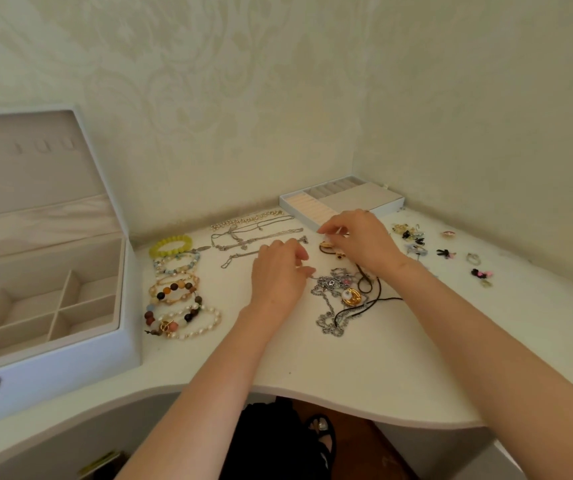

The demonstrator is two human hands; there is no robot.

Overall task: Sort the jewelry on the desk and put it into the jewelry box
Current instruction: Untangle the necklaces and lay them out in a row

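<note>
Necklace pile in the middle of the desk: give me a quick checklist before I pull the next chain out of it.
1. Jewelry box open: ok, the lid is up and the compartments in view look bare.
2. Necklace pile untangled: not ok, silver chains and black cords cross over each other.
3. Grip on one chain only: cannot tell, the curled fingers of the left hand and right hand hide what they hold.
4. Space to lay a chain out: ok, the desk is bare in front of the pile.
5. Bracelets out of the way: ok, they lie in a row beside the box.
</note>
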